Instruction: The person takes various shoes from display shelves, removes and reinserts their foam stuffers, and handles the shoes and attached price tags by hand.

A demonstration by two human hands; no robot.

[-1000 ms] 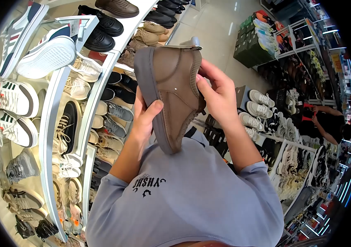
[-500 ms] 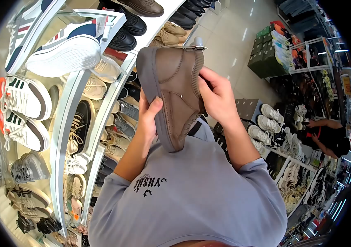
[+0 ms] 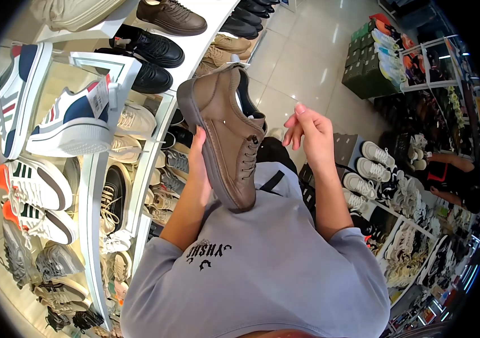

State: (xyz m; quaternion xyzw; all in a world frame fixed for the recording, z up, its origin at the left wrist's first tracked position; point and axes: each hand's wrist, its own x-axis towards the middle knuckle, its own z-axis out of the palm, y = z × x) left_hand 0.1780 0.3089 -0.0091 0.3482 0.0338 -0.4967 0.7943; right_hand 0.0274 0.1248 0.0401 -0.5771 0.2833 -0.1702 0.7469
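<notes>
A brown leather lace-up shoe (image 3: 226, 132) is held upright on its heel end in front of my chest, its toe pointing down toward my shirt. My left hand (image 3: 197, 160) grips it from the sole side, mostly hidden behind the shoe. The laces and the dark collar opening face right. Off to the right of the shoe, my right hand (image 3: 312, 134) is raised and touches nothing, its fingers loosely bent and apart.
White shelves (image 3: 94, 191) full of shoes stand on the left, with a brown shoe (image 3: 172, 16) and black shoes (image 3: 152, 53) on top. Stacked shoe boxes (image 3: 366, 73) are at the back right. Another person (image 3: 451, 174) is at the far right beside more shoe racks.
My right hand has let go of the shoe's collar and moved right. The shoe has turned so its laces and opening show more. The view has shifted slightly.
</notes>
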